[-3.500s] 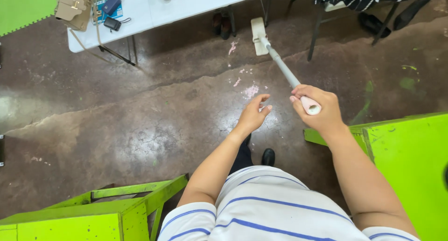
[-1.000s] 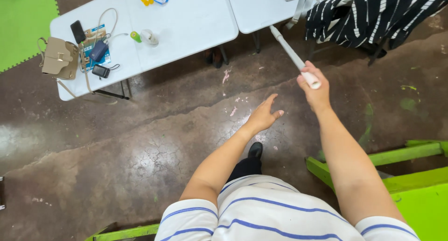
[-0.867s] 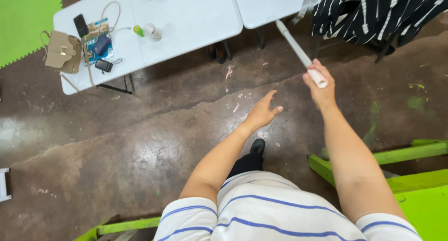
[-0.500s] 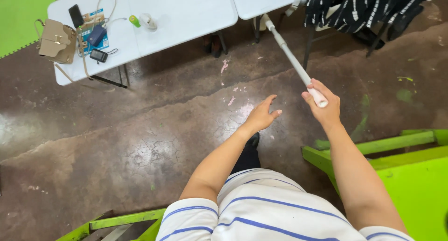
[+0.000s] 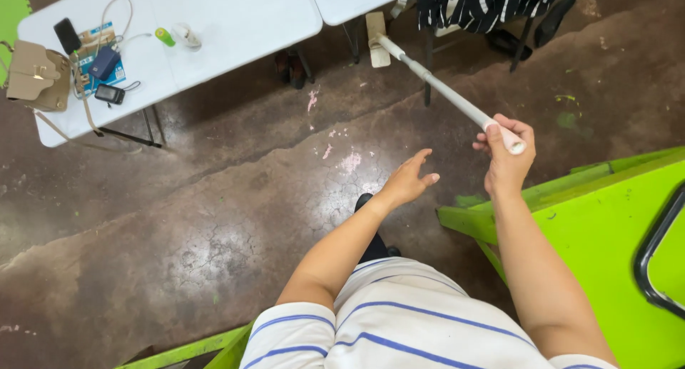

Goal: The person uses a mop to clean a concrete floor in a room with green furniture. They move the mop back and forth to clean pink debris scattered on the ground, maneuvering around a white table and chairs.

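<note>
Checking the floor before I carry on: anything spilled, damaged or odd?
Yes. Pale pink splotches mark the cracked concrete floor ahead of the left hand, like dried paint or residue. The right hand grips the mop handle; its head sits beneath the white table.

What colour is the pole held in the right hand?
White, with a grey middle section; the pole in the right hand shows in the head view.

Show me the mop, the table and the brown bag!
mop (image 5: 444,91), head view, middle of its white pole.
table (image 5: 242,23), head view, bare white top.
brown bag (image 5: 36,76), head view, front flap.
</note>
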